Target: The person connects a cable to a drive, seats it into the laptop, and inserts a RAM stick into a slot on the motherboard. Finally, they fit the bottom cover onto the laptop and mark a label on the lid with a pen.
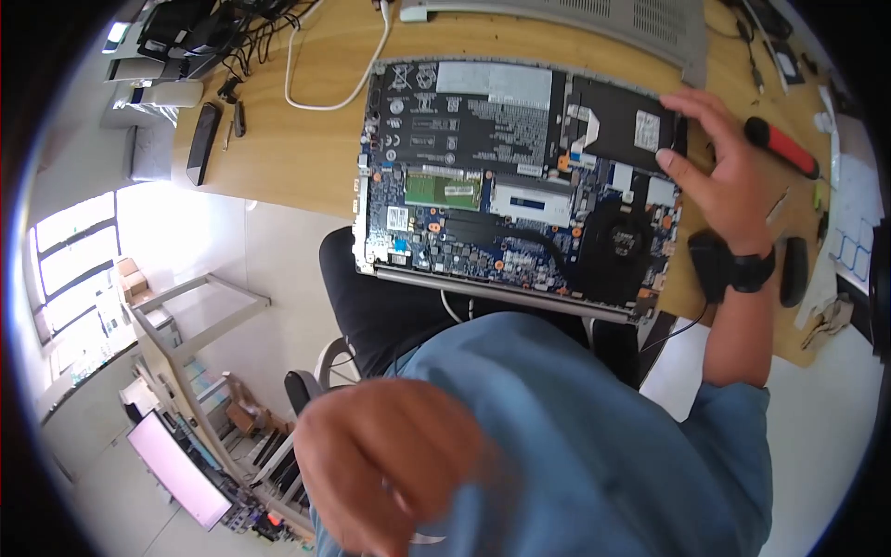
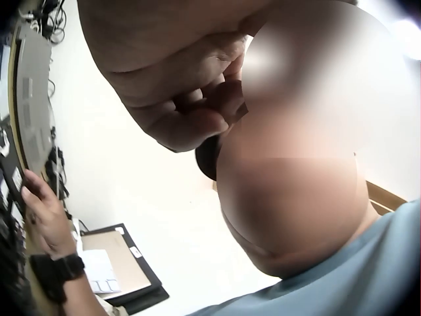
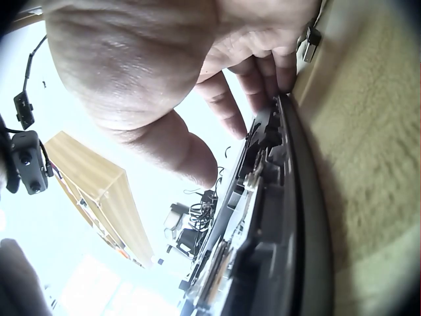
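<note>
An opened laptop base (image 1: 478, 227) lies on the wooden table's near side, its battery, green memory module (image 1: 444, 189) and fan (image 1: 624, 237) exposed. My right hand (image 1: 729, 181) rests at its right edge, fingers extended and thumb apart; the right wrist view shows fingertips (image 3: 230, 125) against the rim of the laptop (image 3: 263, 217). My left hand (image 1: 390, 459) is raised in front of the blue shirt, away from the laptop. In the left wrist view my left hand (image 2: 177, 72) has curled fingers close to the face, beside a dark rounded thing (image 2: 208, 158); contact with it is unclear.
A grey laptop cover (image 1: 594, 28) lies beyond the laptop. To the right are a red-and-black screwdriver (image 1: 784, 148), small tools and a black adapter (image 1: 710, 265). A white cable (image 1: 334, 105) loops at the back left, near a black case (image 1: 203, 144).
</note>
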Available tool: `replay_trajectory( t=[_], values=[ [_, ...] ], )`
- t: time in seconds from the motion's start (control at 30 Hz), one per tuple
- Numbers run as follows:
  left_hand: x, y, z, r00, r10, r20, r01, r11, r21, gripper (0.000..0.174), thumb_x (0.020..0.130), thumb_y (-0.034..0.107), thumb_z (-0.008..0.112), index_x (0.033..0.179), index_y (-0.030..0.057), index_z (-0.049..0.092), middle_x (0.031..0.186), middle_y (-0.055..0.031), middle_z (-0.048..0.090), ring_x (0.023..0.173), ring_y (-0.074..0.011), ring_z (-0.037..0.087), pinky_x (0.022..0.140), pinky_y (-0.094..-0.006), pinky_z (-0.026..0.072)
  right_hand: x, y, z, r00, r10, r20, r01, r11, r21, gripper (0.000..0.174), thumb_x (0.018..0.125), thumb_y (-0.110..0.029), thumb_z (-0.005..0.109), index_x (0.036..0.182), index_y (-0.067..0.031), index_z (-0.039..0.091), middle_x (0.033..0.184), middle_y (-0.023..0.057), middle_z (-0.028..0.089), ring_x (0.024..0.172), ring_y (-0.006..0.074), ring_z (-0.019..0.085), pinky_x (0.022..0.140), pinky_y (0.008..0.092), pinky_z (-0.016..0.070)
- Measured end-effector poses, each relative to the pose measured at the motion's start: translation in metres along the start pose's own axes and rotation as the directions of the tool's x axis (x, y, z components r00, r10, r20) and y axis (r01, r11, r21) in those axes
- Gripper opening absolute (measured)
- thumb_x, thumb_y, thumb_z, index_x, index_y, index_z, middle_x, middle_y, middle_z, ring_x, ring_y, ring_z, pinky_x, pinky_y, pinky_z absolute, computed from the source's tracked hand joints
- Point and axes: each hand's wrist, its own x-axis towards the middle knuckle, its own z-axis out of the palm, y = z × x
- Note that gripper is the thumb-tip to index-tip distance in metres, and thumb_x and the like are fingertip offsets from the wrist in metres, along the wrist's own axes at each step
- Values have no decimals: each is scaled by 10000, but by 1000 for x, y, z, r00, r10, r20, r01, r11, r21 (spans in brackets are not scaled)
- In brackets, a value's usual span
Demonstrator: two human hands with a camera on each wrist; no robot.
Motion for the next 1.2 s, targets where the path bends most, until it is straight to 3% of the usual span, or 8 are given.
replay_trajectory(
  t=[0.1, 0.2, 0.27, 0.4, 0.67, 0.93, 1.07, 1.2],
  values=[
    [-32, 7, 6, 899, 81, -431, 25, 972, 234, 136, 835, 98, 782, 857, 31, 665, 697, -82, 578, 566, -228, 521, 538, -358, 383, 0, 1, 1, 1000, 14, -27, -14, 1000, 1, 442, 790, -140, 801, 1206, -68, 670, 1241, 128, 639, 1251, 298, 570, 1078, 371, 418],
    [-73, 13, 0, 812, 180, -556, 87, 904, 419, 134, 862, 88, 758, 856, 34, 636, 707, -47, 554, 628, -191, 517, 595, -314, 394, 0, 2, 2, 999, 31, -42, -29, 999, 41, 427, 779, -153, 797, 1177, -60, 674, 1214, 130, 649, 1234, 294, 578, 1078, 389, 420],
    [-94, 12, -4, 514, 189, -837, 421, 794, 438, 116, 907, 57, 716, 857, 41, 612, 737, 3, 532, 677, -115, 483, 631, -260, 378, 2, -2, 0, 999, 41, -17, -40, 996, 74, 437, 777, -164, 798, 1175, -42, 663, 1226, 130, 634, 1228, 289, 579, 1078, 382, 420],
    [-139, 22, -2, 447, 192, -874, 456, 791, 407, 88, 954, 40, 667, 891, 31, 607, 780, 45, 524, 725, -52, 450, 662, -219, 362, 1, -6, -3, 984, 174, 29, -172, 907, 384, 461, 862, -121, 767, 1269, 17, 602, 1301, 109, 575, 1249, 219, 544, 1090, 349, 406],
    [-250, 54, 6, 521, -100, -848, 573, 777, 260, 86, 991, 113, 658, 987, 30, 638, 785, 69, 516, 706, -26, 446, 604, -219, 368, -29, -99, -6, 988, 145, -49, -133, 973, 189, 429, 854, -82, 763, 1252, 3, 626, 1221, 67, 599, 1122, 167, 562, 977, 290, 440],
    [-391, 65, 32, 537, 331, -776, 544, 567, 619, 325, 954, 148, 694, 752, 70, 451, 662, 10, 385, 623, -98, 376, 546, -305, 358, -35, -286, 98, 979, -49, 197, 11, 981, 192, 360, 826, -143, 773, 1140, -13, 656, 871, -29, 506, 802, 94, 473, 763, 241, 403],
    [-482, 80, 60, 425, 399, -812, 719, 396, 571, 450, 971, 226, 673, 669, 31, 402, 577, -62, 318, 559, -143, 317, 515, -373, 333, -35, -379, 184, 870, -327, 368, 238, 934, 268, 395, 814, -239, 783, 1099, 5, 659, 827, -10, 497, 749, 101, 451, 709, 251, 392],
    [-540, 102, 117, 157, 598, -786, 695, 499, 518, 537, 1009, 329, 626, 648, 14, 385, 552, -51, 299, 540, -136, 297, 508, -373, 315, -49, -468, 278, 629, -492, 602, 124, 828, 547, 389, 801, -212, 804, 1099, -10, 655, 830, -33, 484, 753, 71, 447, 682, 215, 363]
  ],
)
